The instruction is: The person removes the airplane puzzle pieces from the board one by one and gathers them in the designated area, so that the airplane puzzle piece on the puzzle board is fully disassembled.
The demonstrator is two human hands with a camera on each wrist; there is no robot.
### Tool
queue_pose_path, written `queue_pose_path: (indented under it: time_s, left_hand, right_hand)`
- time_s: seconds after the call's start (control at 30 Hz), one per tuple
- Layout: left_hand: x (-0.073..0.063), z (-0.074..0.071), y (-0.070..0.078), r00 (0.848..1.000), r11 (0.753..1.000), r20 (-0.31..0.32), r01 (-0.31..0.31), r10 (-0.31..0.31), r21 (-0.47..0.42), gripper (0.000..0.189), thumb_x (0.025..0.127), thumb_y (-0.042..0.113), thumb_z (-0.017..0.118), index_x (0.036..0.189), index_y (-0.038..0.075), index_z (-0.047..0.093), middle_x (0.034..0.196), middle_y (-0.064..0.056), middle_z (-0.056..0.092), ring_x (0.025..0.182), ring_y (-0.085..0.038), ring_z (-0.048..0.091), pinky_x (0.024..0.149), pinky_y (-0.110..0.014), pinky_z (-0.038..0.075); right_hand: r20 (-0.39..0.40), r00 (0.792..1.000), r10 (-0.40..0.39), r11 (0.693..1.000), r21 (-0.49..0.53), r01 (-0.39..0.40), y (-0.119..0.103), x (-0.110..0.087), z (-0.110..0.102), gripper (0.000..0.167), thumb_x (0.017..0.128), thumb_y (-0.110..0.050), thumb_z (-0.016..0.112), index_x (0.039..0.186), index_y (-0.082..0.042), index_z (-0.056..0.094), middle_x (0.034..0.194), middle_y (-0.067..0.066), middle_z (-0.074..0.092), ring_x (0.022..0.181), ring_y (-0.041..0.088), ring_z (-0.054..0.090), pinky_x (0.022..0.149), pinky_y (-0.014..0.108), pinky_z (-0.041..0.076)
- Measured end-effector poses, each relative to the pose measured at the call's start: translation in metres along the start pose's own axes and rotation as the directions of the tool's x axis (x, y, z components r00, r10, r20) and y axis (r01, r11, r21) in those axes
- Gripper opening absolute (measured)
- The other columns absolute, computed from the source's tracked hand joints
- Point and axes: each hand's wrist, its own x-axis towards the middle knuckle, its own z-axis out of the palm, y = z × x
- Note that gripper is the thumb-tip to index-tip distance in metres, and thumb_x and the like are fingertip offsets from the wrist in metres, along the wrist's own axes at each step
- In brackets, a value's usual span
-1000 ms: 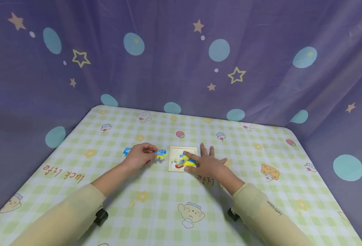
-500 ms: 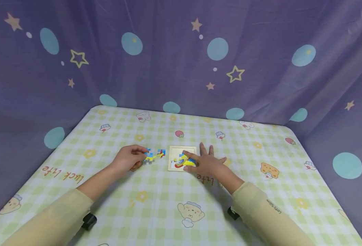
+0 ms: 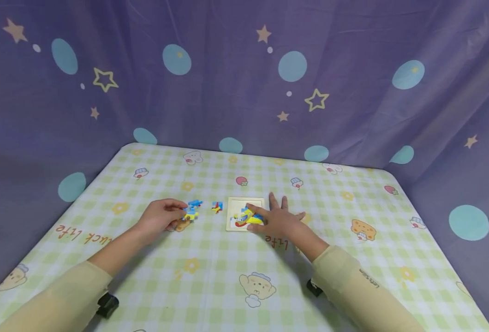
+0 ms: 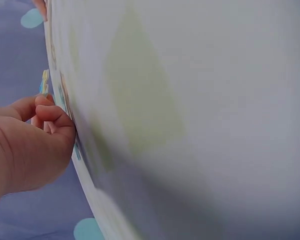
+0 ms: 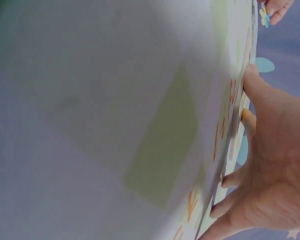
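My left hand pinches a blue and yellow jigsaw piece between thumb and fingers; in the left wrist view the piece sticks up past the fingertips, raised off the tabletop. Just behind it lies a blue piece, and a blue piece with red and yellow lies farther right. The square wooden puzzle tray holds joined pieces in its right and lower part. My right hand is spread, thumb and index finger reaching over the tray's right side, other fingers on the cloth.
A green-and-white checked tablecloth with printed cartoons covers the table. Purple curtain with stars and dots hangs behind and along both sides. A black wrist strap piece shows under the left sleeve.
My left hand has moved left, away from the tray, with the pinched piece. The two loose pieces on the cloth have come into view. The right hand stays in place.
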Motion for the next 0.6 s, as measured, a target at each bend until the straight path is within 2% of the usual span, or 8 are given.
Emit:
queue_pose_path:
  time_s: [0.13, 0.33, 0.5, 0.6]
  left_hand:
    - [-0.004, -0.007, -0.003, 1.0, 1.0, -0.007, 0.006, -0.006, 0.004, 0.031, 0.098, 0.009, 0.064, 0.125, -0.007, 0.062, 0.097, -0.009, 0.067, 0.068, -0.017, 0.057, 0.058, -0.025, 0.047]
    - [-0.009, -0.017, -0.007, 1.0, 0.999, -0.014, -0.017, 0.018, 0.045, 0.034, 0.098, 0.012, 0.065, 0.127, -0.008, 0.062, 0.09, -0.011, 0.067, 0.065, -0.016, 0.056, 0.055, -0.027, 0.045]
    - [-0.01, -0.024, -0.012, 1.0, 0.998, -0.02, -0.009, 0.01, 0.062, 0.036, 0.099, 0.013, 0.065, 0.128, -0.007, 0.062, 0.1, -0.01, 0.069, 0.068, -0.016, 0.059, 0.055, -0.026, 0.046]
    - [-0.01, -0.026, -0.015, 1.0, 0.998, -0.026, -0.004, 0.006, 0.067, 0.035, 0.098, 0.012, 0.065, 0.128, -0.007, 0.062, 0.099, -0.009, 0.069, 0.069, -0.015, 0.059, 0.055, -0.026, 0.046]
  right_hand:
    - [-0.008, 1.0, -0.01, 1.0, 0.009, 0.01, -0.001, -0.001, -0.001, 0.075, 0.088, -0.078, 0.051, 0.155, -0.057, 0.022, 0.168, 0.015, -0.008, 0.149, 0.049, -0.007, 0.09, 0.091, 0.01]
    - [-0.012, 1.0, -0.013, 1.0, 0.011, 0.013, -0.001, -0.001, -0.002, 0.075, 0.089, -0.077, 0.051, 0.155, -0.056, 0.023, 0.168, 0.015, -0.007, 0.15, 0.049, -0.007, 0.09, 0.091, 0.01]
    - [-0.007, 1.0, -0.006, 1.0, 0.009, 0.006, -0.002, -0.002, -0.003, 0.074, 0.089, -0.077, 0.05, 0.155, -0.056, 0.022, 0.168, 0.015, -0.008, 0.15, 0.048, -0.007, 0.091, 0.091, 0.009]
    - [-0.004, 1.0, -0.004, 1.0, 0.011, 0.004, -0.002, -0.002, -0.003, 0.074, 0.089, -0.077, 0.051, 0.155, -0.057, 0.022, 0.168, 0.014, -0.008, 0.15, 0.048, -0.008, 0.091, 0.091, 0.009]
